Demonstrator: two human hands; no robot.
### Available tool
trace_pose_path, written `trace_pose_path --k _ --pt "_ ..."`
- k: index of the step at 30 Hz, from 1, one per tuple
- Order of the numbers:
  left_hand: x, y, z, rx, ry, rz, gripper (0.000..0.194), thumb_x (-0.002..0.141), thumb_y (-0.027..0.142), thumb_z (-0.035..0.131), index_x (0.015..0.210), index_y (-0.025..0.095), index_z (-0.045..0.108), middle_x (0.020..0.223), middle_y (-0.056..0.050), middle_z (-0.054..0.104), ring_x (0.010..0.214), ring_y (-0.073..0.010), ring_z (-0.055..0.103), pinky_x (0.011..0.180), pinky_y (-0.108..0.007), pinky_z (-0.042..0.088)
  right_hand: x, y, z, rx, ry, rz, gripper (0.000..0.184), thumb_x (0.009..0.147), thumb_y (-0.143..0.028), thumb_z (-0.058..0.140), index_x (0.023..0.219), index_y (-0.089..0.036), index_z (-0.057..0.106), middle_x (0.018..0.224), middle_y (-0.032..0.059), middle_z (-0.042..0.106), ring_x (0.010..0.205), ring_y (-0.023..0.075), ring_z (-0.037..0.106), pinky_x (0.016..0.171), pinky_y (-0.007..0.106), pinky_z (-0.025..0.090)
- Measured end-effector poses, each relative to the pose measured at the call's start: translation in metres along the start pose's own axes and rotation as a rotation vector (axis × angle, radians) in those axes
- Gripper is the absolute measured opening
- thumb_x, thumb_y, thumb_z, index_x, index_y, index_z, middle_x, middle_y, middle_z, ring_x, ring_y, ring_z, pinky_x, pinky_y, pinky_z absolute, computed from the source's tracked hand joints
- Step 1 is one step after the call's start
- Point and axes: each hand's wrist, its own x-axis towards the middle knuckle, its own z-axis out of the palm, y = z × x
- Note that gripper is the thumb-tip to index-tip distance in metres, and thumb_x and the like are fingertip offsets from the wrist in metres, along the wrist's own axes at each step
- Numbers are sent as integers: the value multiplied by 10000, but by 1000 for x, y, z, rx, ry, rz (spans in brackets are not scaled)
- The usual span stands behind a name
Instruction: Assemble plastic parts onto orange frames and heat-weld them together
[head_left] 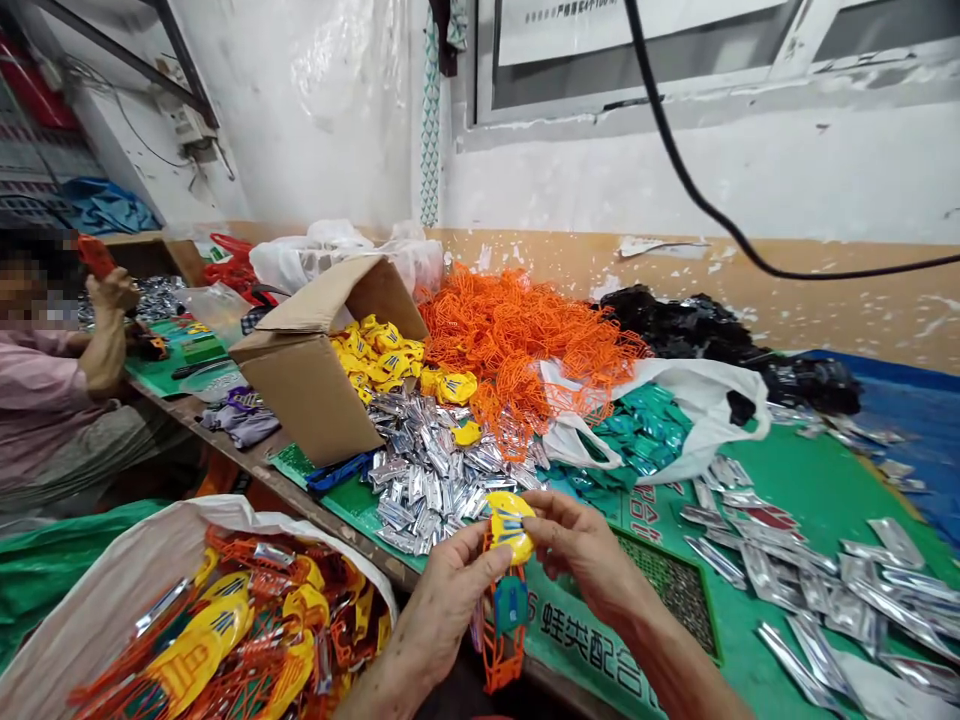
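Observation:
Low in the centre, both hands hold one yellow-and-orange plastic assembly. It has a rounded yellow cover with dark stripes, a teal piece below that, and an orange open frame hanging at the bottom. My left hand pinches the cover's left edge between thumb and fingers. From the right, my right hand has its fingertips on the cover's striped side, with some fingers hidden behind. Just beyond the hands lies a heap of shiny silver strips. A white sack at lower left is full of similar yellow-and-orange assemblies.
A tipped cardboard box spills yellow covers. Behind are orange frames, teal pieces in a white bag, and black pieces. A green tray holds small parts. More silver strips lie right. Another person sits left.

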Motion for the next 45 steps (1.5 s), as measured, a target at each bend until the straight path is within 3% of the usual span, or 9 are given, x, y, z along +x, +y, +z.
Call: trace_pose_path --k 8,14,18,20,23,27,33,39,45 --pt "6 0 -2 32 30 -61 434 694 341 747 1054 107 681 744 -33 672 583 -107 560 542 -201 451 13 0 -20 64 33 22 446 608 -386 767 1002 -202 669 831 7 663 625 101 553 506 210 409" --pt "7 2 -7 69 129 -17 405 741 456 691 970 121 686 621 10 616 490 -83 503 473 -178 390 1 -19 -31 -16 -184 -19 354 600 -348 801 917 -202 743 867 22 697 734 144 591 705 287 455" --pt "4 2 -1 105 8 -2 424 746 474 687 986 124 681 716 -15 639 629 -118 565 566 -194 423 -3 -25 -19 -231 -367 -153 196 733 -346 707 875 -222 759 867 19 646 802 167 584 750 307 452" --pt "3 0 4 84 -49 -8 390 723 421 719 962 115 687 739 -21 635 684 -131 572 609 -203 428 -1 -17 -8 -299 -325 -254 190 785 -374 647 850 -225 745 842 18 613 801 170 576 733 302 458" --pt "4 -2 8 29 -47 19 325 746 369 696 934 103 688 711 -14 619 653 -121 555 620 -212 415 4 5 8 -263 -74 -329 273 763 -449 648 890 -215 709 913 44 610 868 204 594 750 317 485" --pt "2 0 8 66 3 76 331 787 366 653 983 102 686 704 -7 622 630 -115 531 601 -208 392 4 24 18 -309 160 -250 486 737 -574 612 1026 -192 692 1062 107 636 1032 277 594 890 391 483" --pt "-6 10 6 297 -83 181 335 851 268 554 1151 145 636 945 -42 661 894 -189 582 789 -273 444 -14 9 12 -285 -40 -84 643 701 -554 656 1226 -185 620 1225 105 621 1131 292 565 1007 431 413" --pt "-13 18 9 502 -234 207 624 690 12 481 1280 199 555 1160 -37 624 1060 -194 554 944 -306 422 -25 7 2 -66 -199 -97 507 651 -351 774 1123 -207 657 1004 52 692 950 238 622 885 378 472" --pt "-21 21 15 831 -124 385 497 767 79 474 1234 190 602 1052 -60 628 1010 -193 569 900 -296 465 -34 28 -17 218 3 -142 689 642 -405 794 1276 -287 550 1043 35 686 965 216 628 879 356 485"
